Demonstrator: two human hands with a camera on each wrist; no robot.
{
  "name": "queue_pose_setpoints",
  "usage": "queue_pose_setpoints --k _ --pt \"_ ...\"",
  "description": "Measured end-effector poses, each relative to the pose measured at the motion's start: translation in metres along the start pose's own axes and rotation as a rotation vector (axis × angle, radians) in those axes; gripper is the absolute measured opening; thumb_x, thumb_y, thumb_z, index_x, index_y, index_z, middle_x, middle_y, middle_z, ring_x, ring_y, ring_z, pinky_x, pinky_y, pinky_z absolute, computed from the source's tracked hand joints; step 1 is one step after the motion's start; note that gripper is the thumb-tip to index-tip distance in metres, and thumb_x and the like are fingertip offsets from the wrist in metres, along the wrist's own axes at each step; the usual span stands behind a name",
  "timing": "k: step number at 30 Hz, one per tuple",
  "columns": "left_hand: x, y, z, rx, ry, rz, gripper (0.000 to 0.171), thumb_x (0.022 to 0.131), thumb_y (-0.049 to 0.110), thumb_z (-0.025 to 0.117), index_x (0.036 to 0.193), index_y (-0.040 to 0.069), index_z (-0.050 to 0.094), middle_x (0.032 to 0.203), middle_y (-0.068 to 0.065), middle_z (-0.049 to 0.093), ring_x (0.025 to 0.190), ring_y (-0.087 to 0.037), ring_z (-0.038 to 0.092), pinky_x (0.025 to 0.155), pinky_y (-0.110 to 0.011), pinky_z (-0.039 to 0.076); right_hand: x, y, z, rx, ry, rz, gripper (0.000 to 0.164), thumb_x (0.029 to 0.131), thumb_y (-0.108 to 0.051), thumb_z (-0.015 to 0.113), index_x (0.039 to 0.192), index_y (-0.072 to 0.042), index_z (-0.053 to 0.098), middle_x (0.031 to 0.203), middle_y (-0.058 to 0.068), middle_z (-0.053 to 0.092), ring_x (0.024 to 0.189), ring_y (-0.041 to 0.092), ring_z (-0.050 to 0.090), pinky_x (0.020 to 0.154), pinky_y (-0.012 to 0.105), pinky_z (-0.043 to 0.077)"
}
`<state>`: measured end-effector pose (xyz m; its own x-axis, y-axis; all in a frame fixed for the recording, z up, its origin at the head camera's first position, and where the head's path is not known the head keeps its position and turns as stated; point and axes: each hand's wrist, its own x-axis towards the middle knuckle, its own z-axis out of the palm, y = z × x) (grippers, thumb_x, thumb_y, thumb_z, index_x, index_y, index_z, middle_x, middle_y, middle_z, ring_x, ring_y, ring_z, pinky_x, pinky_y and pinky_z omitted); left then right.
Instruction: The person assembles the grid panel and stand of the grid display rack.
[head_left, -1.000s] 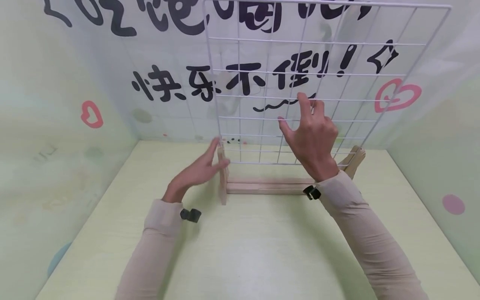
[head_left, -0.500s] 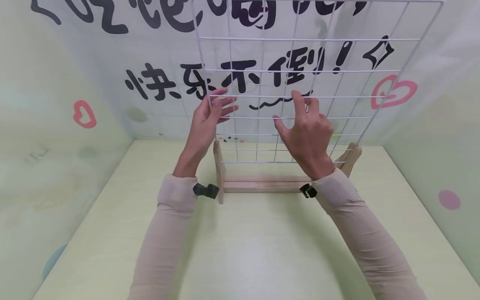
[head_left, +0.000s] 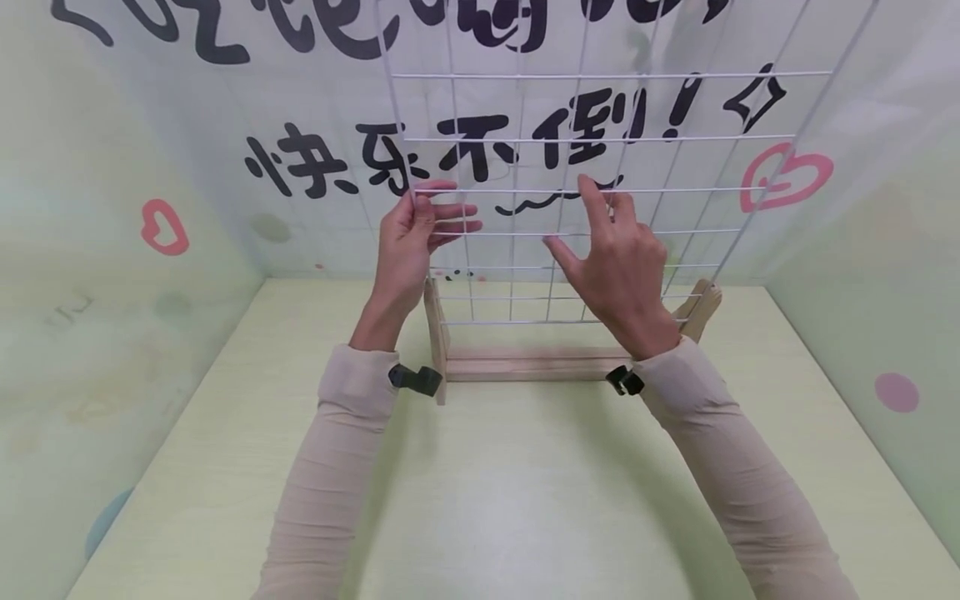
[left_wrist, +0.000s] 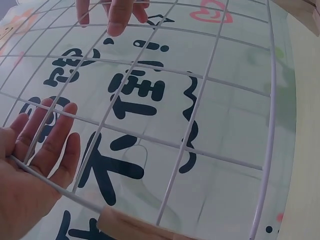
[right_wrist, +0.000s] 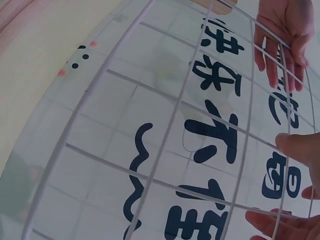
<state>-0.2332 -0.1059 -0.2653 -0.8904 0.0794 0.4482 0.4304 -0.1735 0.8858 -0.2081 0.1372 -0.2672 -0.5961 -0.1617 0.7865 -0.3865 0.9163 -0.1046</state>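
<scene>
A white wire grid panel (head_left: 519, 77) stands upright, its lower part between the end pieces of a pale wooden stand (head_left: 525, 372). My left hand (head_left: 401, 250) is at the panel's left edge, thumb on the near side and fingers reaching behind the wires. In the left wrist view, the edge wire crosses the palm of that hand (left_wrist: 30, 187). My right hand (head_left: 622, 267) holds the wires right of the middle, with thumb and forefinger spread and the other fingers bent. Part of the right end piece (head_left: 701, 308) is hidden by my right forearm and hand.
The stand rests on a pale wood-grain table (head_left: 510, 492). A printed backdrop (head_left: 322, 242) with black lettering and pink hearts hangs close behind the panel, and similar sheets enclose both sides. Small black wrist cameras (head_left: 416, 380) stick out from both cuffs.
My left hand has risen from the stand's left end piece to the panel's left edge and now grips there. The right hand stays on the wires. The head view has shifted slightly.
</scene>
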Motion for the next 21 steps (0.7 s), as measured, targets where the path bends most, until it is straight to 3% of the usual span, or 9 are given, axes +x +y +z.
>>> queue_pose_setpoints --k 3,5,7,9,11,14,16,18,21 --pt "0.0 -0.001 0.0 0.017 0.014 0.006 0.032 0.107 0.024 0.037 0.124 0.009 0.06 0.109 -0.012 0.074 0.098 -0.026 0.073 0.097 -0.039 0.055 0.0 0.008 -0.011 0.126 -0.093 -0.034 0.069 0.091 -0.031 0.073 0.147 -0.007 0.044 0.12 0.024 0.061 0.066 0.033 0.06 0.048 0.036 0.046" --pt "0.0 -0.001 0.0 0.035 0.022 0.012 0.031 0.107 0.022 0.037 0.124 0.009 0.06 0.111 -0.013 0.074 0.099 -0.024 0.073 0.096 -0.038 0.056 0.001 0.015 -0.02 0.209 -0.15 -0.071 0.066 0.092 -0.022 0.073 0.149 -0.007 0.043 0.124 0.023 0.062 0.08 0.034 0.064 0.062 0.04 0.057" --pt "0.0 -0.001 0.001 0.044 0.03 0.017 0.03 0.108 0.019 0.037 0.124 0.008 0.06 0.112 -0.013 0.074 0.099 -0.024 0.073 0.095 -0.038 0.057 0.002 0.024 -0.029 0.263 -0.175 -0.11 0.062 0.092 -0.015 0.071 0.147 -0.007 0.045 0.124 0.021 0.064 0.093 0.033 0.067 0.077 0.045 0.06" --pt "-0.001 -0.001 0.001 0.05 0.035 0.021 0.029 0.107 0.018 0.038 0.123 0.008 0.06 0.114 -0.014 0.073 0.1 -0.024 0.073 0.095 -0.037 0.057 0.002 0.032 -0.038 0.292 -0.133 -0.138 0.053 0.093 -0.009 0.07 0.143 -0.005 0.052 0.12 0.02 0.068 0.098 0.033 0.068 0.085 0.047 0.059" --pt "-0.001 -0.001 0.002 0.052 0.038 0.024 0.029 0.107 0.017 0.038 0.123 0.008 0.06 0.115 -0.014 0.073 0.101 -0.024 0.072 0.095 -0.037 0.057 0.002 0.041 -0.045 0.317 0.004 -0.116 0.042 0.092 -0.005 0.068 0.134 -0.003 0.06 0.113 0.019 0.07 0.096 0.033 0.068 0.085 0.045 0.059" --pt "-0.001 -0.001 0.004 0.047 0.043 0.028 0.028 0.107 0.017 0.039 0.122 0.008 0.061 0.117 -0.015 0.072 0.102 -0.024 0.072 0.094 -0.036 0.057 0.003 0.053 -0.053 0.335 0.329 0.043 0.031 0.091 -0.007 0.066 0.122 -0.002 0.068 0.106 0.018 0.069 0.096 0.028 0.066 0.087 0.034 0.057" --pt "-0.001 -0.002 0.004 0.047 0.047 0.03 0.028 0.107 0.016 0.039 0.121 0.008 0.061 0.118 -0.016 0.071 0.103 -0.023 0.072 0.093 -0.035 0.057 0.005 0.064 -0.059 0.328 0.483 0.198 0.033 0.089 -0.014 0.068 0.121 -0.005 0.069 0.11 0.008 0.064 0.101 0.018 0.06 0.089 0.024 0.053" --pt "-0.001 -0.002 0.004 0.044 0.051 0.03 0.028 0.107 0.017 0.039 0.121 0.008 0.061 0.119 -0.016 0.071 0.103 -0.023 0.072 0.093 -0.035 0.058 0.006 0.075 -0.065 0.316 0.52 0.347 0.042 0.088 -0.02 0.069 0.129 -0.011 0.064 0.118 -0.002 0.056 0.105 0.008 0.053 0.089 0.019 0.049" --pt "-0.001 -0.004 0.004 0.034 0.049 0.03 0.029 0.107 0.018 0.039 0.122 0.007 0.06 0.119 -0.016 0.071 0.103 -0.023 0.072 0.093 -0.035 0.058 0.004 0.089 -0.069 0.354 0.391 0.505 0.051 0.091 -0.026 0.068 0.139 -0.018 0.054 0.122 -0.01 0.053 0.105 0.002 0.054 0.09 0.015 0.05"
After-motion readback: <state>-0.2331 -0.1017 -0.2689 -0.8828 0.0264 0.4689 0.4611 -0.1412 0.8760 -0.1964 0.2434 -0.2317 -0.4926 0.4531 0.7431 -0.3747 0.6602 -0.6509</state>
